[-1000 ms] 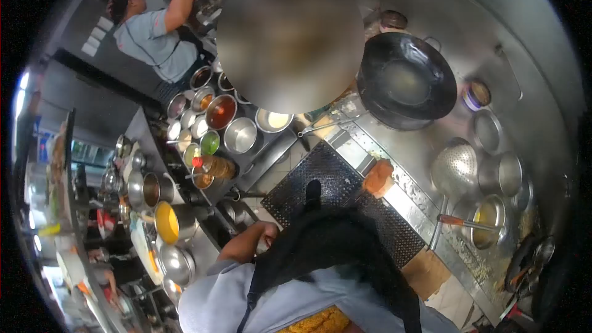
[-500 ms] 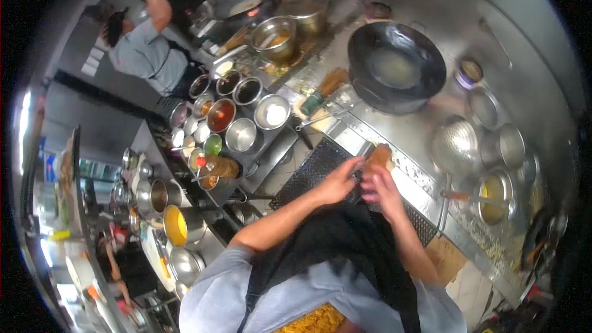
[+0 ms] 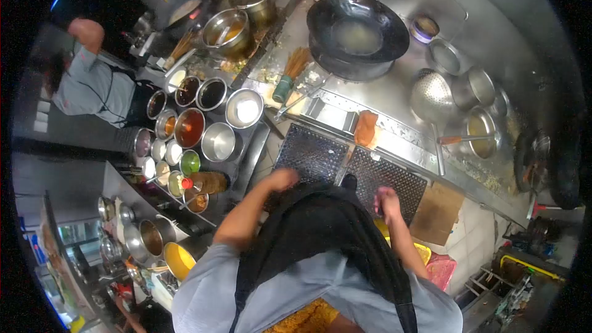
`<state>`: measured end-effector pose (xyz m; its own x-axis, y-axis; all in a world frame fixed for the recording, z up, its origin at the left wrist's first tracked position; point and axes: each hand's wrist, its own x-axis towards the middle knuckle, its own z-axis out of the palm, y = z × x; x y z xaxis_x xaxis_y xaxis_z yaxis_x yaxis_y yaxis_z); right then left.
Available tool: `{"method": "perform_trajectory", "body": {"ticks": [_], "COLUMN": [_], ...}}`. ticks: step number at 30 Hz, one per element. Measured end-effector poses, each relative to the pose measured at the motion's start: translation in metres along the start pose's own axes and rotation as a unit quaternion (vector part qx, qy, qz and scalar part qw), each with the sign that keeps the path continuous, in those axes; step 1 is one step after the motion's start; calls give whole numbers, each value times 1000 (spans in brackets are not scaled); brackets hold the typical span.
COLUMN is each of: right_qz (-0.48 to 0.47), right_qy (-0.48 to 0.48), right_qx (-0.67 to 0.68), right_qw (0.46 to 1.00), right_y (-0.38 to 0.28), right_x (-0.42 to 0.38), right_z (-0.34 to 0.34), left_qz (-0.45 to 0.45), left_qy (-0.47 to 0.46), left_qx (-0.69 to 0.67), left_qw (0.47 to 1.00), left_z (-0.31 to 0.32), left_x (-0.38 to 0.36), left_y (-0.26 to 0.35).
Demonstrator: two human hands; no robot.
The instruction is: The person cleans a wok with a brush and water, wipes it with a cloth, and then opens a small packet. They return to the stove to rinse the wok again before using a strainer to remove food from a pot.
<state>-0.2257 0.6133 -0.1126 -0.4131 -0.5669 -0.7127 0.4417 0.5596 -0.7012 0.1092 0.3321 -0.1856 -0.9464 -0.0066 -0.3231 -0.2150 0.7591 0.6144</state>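
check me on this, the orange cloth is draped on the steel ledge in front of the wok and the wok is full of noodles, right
Not quite. The head view shows the orange cloth draped on the steel ledge in front of the wok, but the wok holds no noodles, only a shallow pool of pale liquid at its bottom.

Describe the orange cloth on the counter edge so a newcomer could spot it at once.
Start at the big black wok on the steel counter. Come straight toward the person to the counter's front edge, just above the black floor mats. The orange cloth lies folded there, the only soft, orange thing among metal bowls and ladles.
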Motion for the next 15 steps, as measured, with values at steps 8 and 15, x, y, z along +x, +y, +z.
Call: {"method": "perform_trajectory", "body": {"ticks": [8,15], "right_qz": [-99,-255], "right_qy": [-43,-370], "right_qx": [-101,-262], "right_qw": [989,854], "right_y": [-87,-103], "right_x": [-26,28], "right_z": [117,292], "left_qz": [-248,-157], "left_qy": [261,420], "left_qx": [-501,-542], "left_qw": [787,711], "left_z": [64,-33], "left_x": [-88,-50], "left_y": [47,84]}}
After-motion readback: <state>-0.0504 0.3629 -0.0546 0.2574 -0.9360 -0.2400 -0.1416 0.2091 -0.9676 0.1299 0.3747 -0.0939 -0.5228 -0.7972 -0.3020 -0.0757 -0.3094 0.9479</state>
